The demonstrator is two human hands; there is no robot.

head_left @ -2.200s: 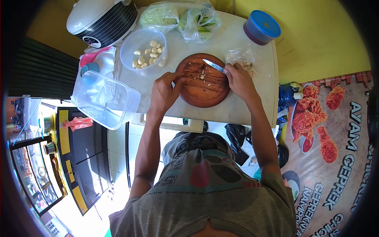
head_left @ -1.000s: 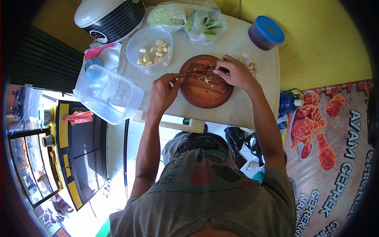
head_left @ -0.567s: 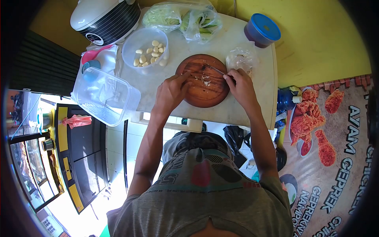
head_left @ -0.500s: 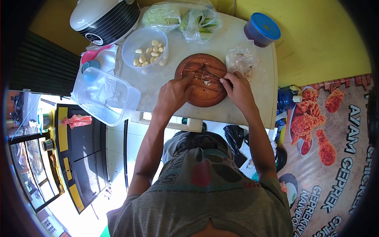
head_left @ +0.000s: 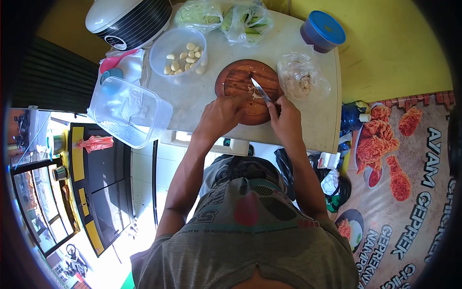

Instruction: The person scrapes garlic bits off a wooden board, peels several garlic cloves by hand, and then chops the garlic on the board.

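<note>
Yellow wall (head_left: 385, 53) stands beside a pale table (head_left: 308, 127), which I watch from far away through the head camera. On this table, near its front edge, lies the round wooden board (head_left: 231, 72), and small pale scraps (head_left: 253, 93) are around its middle. I see the right hand (head_left: 288, 118) closed on a small knife (head_left: 261, 90); its blade is over the board and points away from the body. The left hand (head_left: 222, 115) has its fingers bent at the board's left front part; whether they pinch something, I cannot tell. To the left of the board is a round clear container (head_left: 159, 50) with pale cloves (head_left: 190, 54) inside. Just beside the board, on the right, lies a clear plastic bag (head_left: 304, 79).
</note>
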